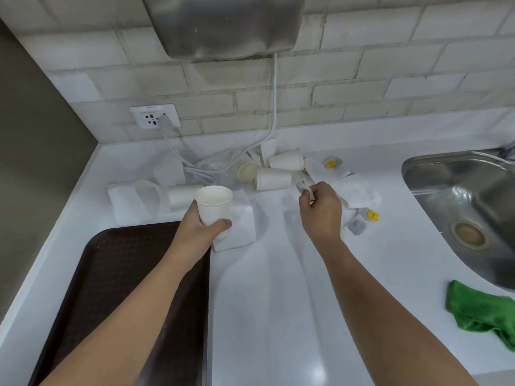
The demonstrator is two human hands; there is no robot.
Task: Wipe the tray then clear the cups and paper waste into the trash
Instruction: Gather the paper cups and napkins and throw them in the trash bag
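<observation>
My left hand (199, 228) grips an upright white paper cup (214, 206) just above the counter, beyond the far right corner of the dark brown tray (111, 274). My right hand (320, 211) pinches a small crumpled bit of paper waste (305, 189) beside a fallen cup (271, 178). Other paper cups lie on their sides: one (287, 160) behind it, one (179, 195) left of the held cup. White napkins (354, 190) and tea bags with yellow tags (372, 215) lie scattered on the white counter (278, 302).
A steel sink (468, 207) is set into the counter at right, with a green cloth (482, 310) near its front edge. White cables (200, 165) run from a wall socket (154, 117) across the back. A metal appliance (223, 26) hangs on the brick wall.
</observation>
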